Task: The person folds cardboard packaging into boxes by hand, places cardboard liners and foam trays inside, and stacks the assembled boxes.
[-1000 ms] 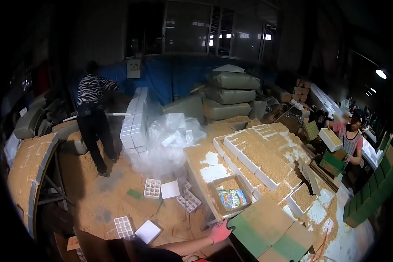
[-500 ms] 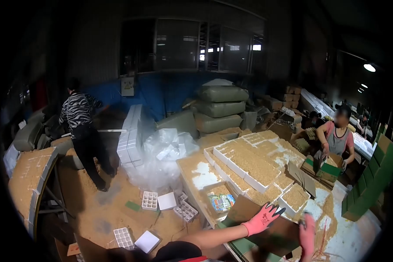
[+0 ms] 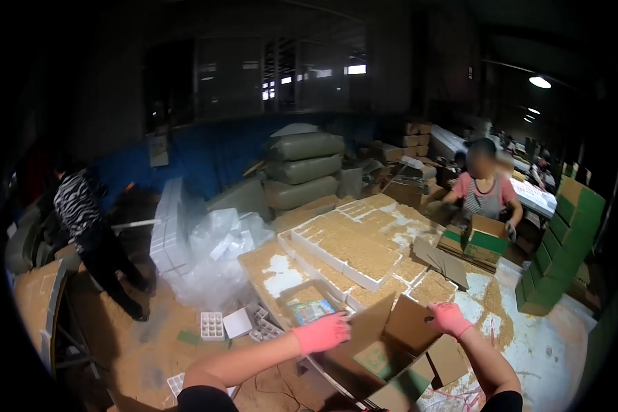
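Observation:
An open cardboard box (image 3: pixel 406 327) stands at the near edge of the table, brown inside with some green on its panels. My left hand (image 3: pixel 323 333), in a pink glove, has its fingers curled at the box's upper left edge. At the far right edge, my right hand (image 3: pixel 452 318), gloved in pink too, pinches the cardboard wall. Just beyond my left hand lies a shallow carton (image 3: pixel 296 296) holding printed colourful packets (image 3: pixel 313 310).
White foam trays (image 3: pixel 347 248) filled with brown granular material cover the table. Across it, a person (image 3: pixel 486 192) handles green-and-brown boxes (image 3: pixel 489 237). Green boxes (image 3: pixel 553 257) are stacked at right. Another person (image 3: pixel 89 220) stands left, near plastic bags (image 3: pixel 220 237) and full sacks (image 3: pixel 302 168).
My view has turned right. My hands have moved onto opposite sides of the box, which now stands open. The person across the table has shifted a box.

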Tool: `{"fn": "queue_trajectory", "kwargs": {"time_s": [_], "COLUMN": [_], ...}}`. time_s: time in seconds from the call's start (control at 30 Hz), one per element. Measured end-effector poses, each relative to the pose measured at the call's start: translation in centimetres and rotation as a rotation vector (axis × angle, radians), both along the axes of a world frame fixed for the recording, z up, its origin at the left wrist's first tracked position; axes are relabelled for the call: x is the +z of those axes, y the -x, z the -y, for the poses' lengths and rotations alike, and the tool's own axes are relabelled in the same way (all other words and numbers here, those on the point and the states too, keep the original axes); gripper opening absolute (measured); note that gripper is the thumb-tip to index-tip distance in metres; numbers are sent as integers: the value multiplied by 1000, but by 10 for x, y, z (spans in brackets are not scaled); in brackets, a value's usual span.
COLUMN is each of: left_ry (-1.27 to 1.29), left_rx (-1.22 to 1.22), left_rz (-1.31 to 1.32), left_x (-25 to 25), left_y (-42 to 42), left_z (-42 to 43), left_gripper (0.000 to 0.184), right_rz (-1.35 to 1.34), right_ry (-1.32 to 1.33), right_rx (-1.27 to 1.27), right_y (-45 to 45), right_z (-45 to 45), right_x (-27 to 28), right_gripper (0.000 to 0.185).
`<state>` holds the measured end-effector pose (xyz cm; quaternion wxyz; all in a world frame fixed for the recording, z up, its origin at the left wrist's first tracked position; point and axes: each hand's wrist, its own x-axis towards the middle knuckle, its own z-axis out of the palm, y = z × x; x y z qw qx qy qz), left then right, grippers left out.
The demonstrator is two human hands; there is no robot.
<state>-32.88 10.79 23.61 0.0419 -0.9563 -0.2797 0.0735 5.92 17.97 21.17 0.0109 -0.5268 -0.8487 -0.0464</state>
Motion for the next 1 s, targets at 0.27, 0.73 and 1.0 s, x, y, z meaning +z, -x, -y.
{"fn": "queue_trajectory", "kwargs": {"time_s": [0.27,0.73,1.0], "left_ry": [-164,-252,145], "left_rx": [200,12,-169], "left_rz": [470,532,414], "left_x": [-70,-12,-120], "left_y": [-113,-38,-56], "left_z": [16,-78,-60], "left_gripper": [59,69,69], "right_rz": [144,-622,-993], "right_ry": [-38,-292,-711], "right_rx": [182,-715,-1062], "right_y": [78,98,95], "right_z": [73,71,95], "right_x": [-25,-87,-126], "right_gripper": [26,51,42]}}
